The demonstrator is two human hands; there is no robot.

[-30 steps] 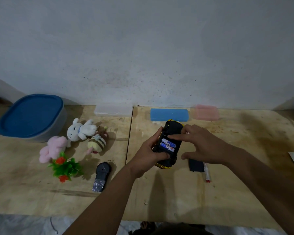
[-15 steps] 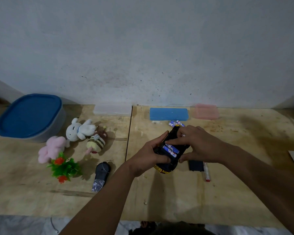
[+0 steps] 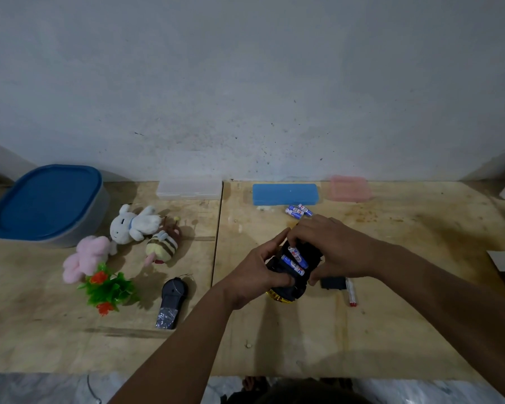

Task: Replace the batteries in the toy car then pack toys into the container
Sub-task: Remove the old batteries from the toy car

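Black toy car (image 3: 299, 275) — gripped between left hand (image 3: 260, 271) and right hand (image 3: 333, 243).

Dim, flat light, cool cast on the wall (image 3: 245, 83). Soft shadows fall toward me and to the right: one under my left hand (image 3: 257, 272) on the worktop (image 3: 391, 330), more beside the plush toys (image 3: 134, 225) left of that hand. No glare. Wide-angle bend: worktop edge curves off far left and far right of my hands. Detail soft and noisy; battery labels by my right hand (image 3: 333, 246) unreadable.
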